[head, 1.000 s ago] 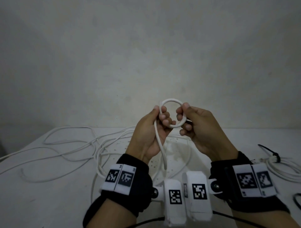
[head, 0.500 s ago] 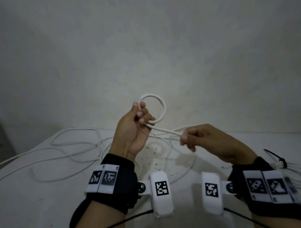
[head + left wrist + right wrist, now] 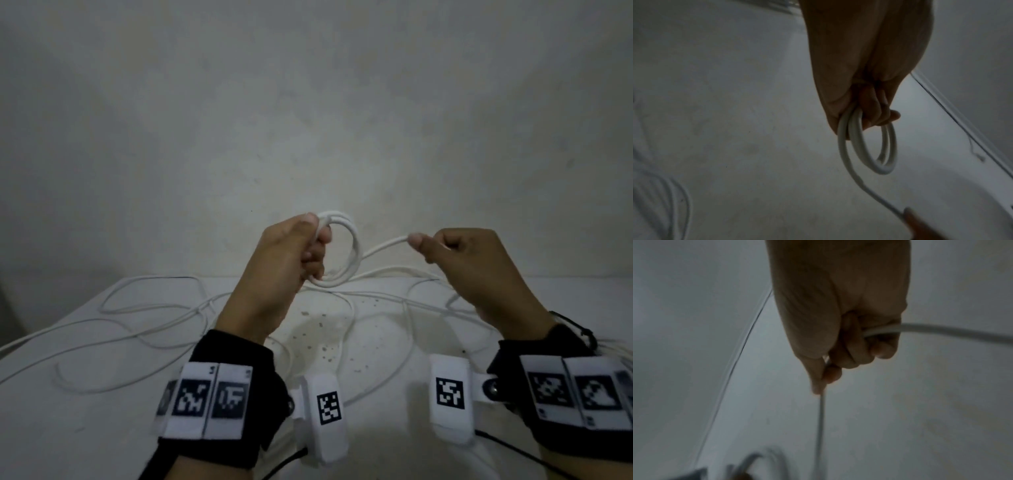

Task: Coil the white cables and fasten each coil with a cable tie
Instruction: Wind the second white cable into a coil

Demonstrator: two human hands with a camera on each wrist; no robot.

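Note:
My left hand [image 3: 291, 253] is raised above the table and grips a small coil [image 3: 349, 250] of white cable, two loops side by side [image 3: 869, 155]. From the coil a free stretch of the same cable [image 3: 383, 246] runs right to my right hand [image 3: 455, 253], which pinches it between thumb and curled fingers [image 3: 859, 345]. Behind that hand the cable drops to the table, where the rest of the loose white cable [image 3: 137, 329] lies in wide tangled loops.
The white table [image 3: 51, 428] stands against a pale wall. A coiled white cable with a black cable tie [image 3: 582, 330] on it lies at the right edge, partly hidden behind my right wrist. Black wrist bands with markers cover both wrists.
The coil in my left hand has gained a second loop. My right hand has slid outward to the right along the cable and risen, drawing out a fresh length.

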